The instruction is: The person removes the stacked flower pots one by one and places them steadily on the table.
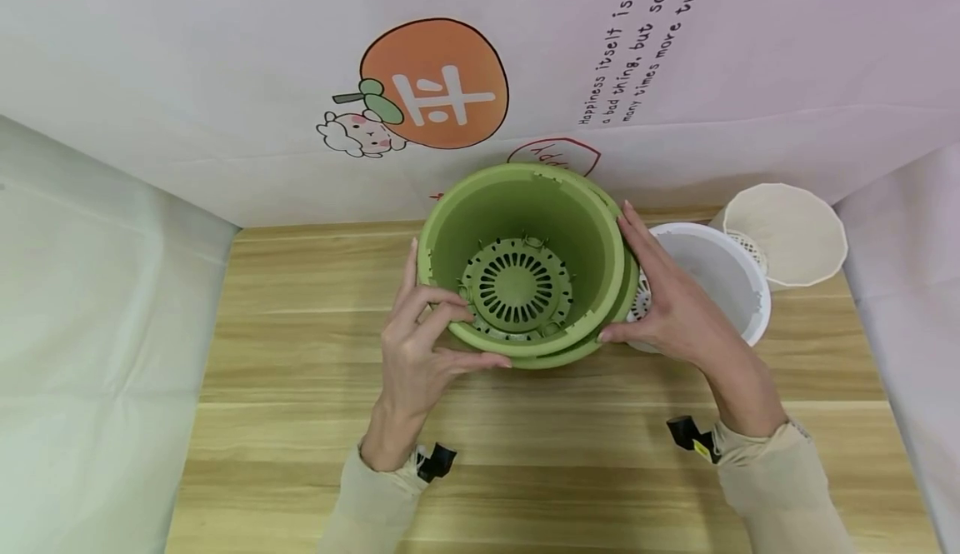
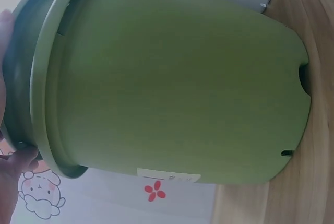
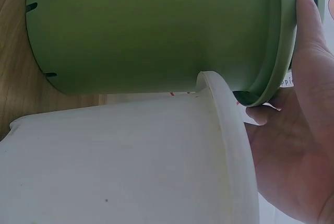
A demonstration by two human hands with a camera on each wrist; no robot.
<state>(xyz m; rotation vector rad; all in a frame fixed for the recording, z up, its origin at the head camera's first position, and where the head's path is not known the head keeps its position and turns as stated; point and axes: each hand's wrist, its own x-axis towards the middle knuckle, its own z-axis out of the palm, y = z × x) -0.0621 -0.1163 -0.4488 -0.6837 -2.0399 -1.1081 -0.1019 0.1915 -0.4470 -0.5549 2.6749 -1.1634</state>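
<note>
1. The left hand (image 1: 420,346) curls its fingers round the green pot's (image 1: 525,267) rim at nine o'clock.
2. The right hand (image 1: 675,300) presses flat against its three o'clock side.
3. The pot stands on the table (image 1: 300,421), beside a white pot (image 1: 712,275).

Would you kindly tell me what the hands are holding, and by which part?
Both hands hold the round green plastic pot at its rim: the left hand pinches the near-left edge, the right hand lies along the right side.

A green flowerpot (image 1: 525,262) is showing a slotted green insert, beside a white pot (image 1: 712,279), on a light wood-grain table (image 1: 300,421).
</note>
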